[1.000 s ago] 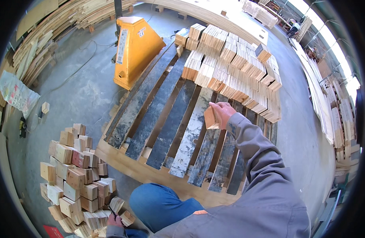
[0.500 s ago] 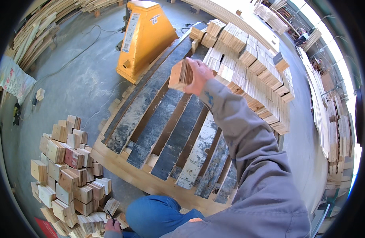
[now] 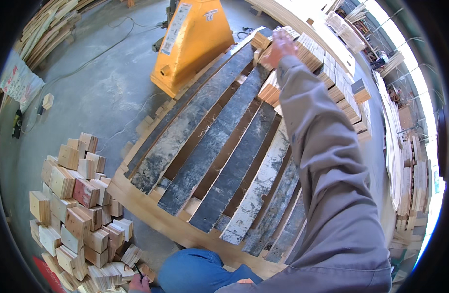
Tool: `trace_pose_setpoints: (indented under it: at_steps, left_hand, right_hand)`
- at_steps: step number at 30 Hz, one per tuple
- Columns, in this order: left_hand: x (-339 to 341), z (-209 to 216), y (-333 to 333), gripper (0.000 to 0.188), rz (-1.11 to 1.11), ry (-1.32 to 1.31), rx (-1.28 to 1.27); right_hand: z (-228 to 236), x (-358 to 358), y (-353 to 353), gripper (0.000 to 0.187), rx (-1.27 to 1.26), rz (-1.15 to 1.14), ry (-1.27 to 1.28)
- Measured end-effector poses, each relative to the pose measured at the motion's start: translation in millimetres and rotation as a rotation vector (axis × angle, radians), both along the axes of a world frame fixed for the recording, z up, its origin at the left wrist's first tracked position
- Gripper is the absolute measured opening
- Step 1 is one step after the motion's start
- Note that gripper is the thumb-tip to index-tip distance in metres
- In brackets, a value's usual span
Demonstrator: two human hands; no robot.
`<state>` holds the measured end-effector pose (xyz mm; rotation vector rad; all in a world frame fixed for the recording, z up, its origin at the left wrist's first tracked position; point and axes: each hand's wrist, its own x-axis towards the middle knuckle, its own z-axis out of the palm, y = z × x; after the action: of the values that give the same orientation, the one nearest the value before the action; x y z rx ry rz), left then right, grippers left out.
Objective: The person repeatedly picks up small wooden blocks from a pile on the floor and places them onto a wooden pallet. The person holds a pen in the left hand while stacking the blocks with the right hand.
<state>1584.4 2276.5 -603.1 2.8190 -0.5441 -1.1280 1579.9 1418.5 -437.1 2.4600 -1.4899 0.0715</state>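
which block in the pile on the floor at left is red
The block in the upper middle of the floor pile: its front face is reddish, while the others show pale or tan wood.

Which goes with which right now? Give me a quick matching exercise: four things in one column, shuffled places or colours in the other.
Things:
1. right hand
2. wedge-shaped machine housing
3. left hand
4. trouser leg

Places or colours:
A. blue
B. beside the loose block pile, with a slim dark object
C. by the stacked blocks at the far part of the slatted pallet
D. yellow-orange

Pairs: 1-C, 2-D, 3-B, 4-A
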Motion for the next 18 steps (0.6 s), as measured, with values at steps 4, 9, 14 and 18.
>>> trace_pose_setpoints:
  at_steps: [4,9,14,18]
  left_hand:
    - [3,-5,-3,0.053,-0.03,0.001,0.044]
    - [3,-23,23,0.044,-0.156,-0.104,-0.237]
    - [-1,15,-3,0.03,-0.006,-0.045,-0.223]
    - [-1,61,-20,0.024,0.17,0.036,-0.367]
  right_hand:
    - [-55,-30,48,0.09,0.041,0.202,-0.132]
    - [-93,-81,144,0.067,0.057,0.457,-0.285]
    - [-83,-98,212,0.061,0.149,0.641,-0.421]
    - [-72,-98,236,0.061,0.139,0.705,-0.397]
